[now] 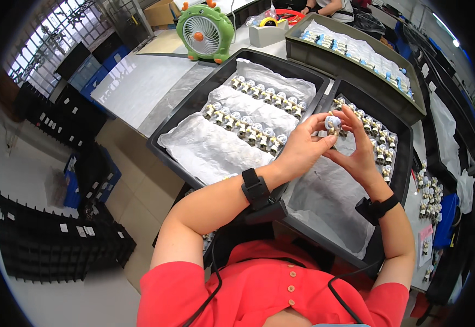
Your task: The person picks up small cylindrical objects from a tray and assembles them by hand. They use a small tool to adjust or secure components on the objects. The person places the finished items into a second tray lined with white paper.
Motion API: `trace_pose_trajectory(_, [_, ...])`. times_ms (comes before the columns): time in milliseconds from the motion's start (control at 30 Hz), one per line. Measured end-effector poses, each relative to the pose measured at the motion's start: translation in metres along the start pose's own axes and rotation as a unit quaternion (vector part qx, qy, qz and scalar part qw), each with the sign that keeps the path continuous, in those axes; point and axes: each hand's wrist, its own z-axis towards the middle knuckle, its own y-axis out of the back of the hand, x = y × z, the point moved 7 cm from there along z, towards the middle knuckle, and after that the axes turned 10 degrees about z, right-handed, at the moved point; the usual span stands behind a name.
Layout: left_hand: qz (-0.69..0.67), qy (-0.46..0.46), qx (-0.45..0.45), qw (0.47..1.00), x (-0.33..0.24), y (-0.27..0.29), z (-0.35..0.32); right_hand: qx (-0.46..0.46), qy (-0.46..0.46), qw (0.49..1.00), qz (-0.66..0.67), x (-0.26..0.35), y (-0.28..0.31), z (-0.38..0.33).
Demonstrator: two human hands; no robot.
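A small figurine (333, 126) with a pale blue-and-white rounded head and a cream and dark body is held up over the right-hand tray. My left hand (301, 146) pinches it between thumb and fingers from the left side. Curled around its other side is my right hand (361, 155), thumb low and fingers up near the head; their exact contact is partly hidden. Rows of similar figurines (253, 133) stand on white paper in the black left tray (174, 161). More stand in the black right tray (406, 158), beyond and beside my hands.
A green animal-shaped fan (203, 35) stands behind the left tray. At the back right, an olive bin (352, 71) holds blue-and-white pieces on paper. A tape dispenser (268, 34) sits nearby. More figurines (431, 199) stand at the right. Another person's arm (324, 7) shows far back.
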Motion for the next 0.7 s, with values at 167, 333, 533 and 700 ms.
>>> trace_pose_trajectory(167, [0.001,0.004,-0.009,1.0,-0.007,0.0,-0.003,0.0,0.014,1.0,0.016,0.003,0.001,0.001])
trace_pose_trajectory(333, [0.002,0.002,0.005,1.0,-0.014,-0.001,-0.005,-0.009,0.014,0.999,0.027,0.0,0.002,0.0])
trace_pose_trajectory(533, [0.01,0.003,0.003,1.0,-0.012,0.0,-0.004,-0.009,0.007,0.999,0.037,0.004,0.002,0.001])
trace_pose_trajectory(700, [0.011,0.002,-0.003,1.0,-0.012,0.001,-0.004,-0.013,0.025,0.999,0.032,0.006,0.001,0.001])
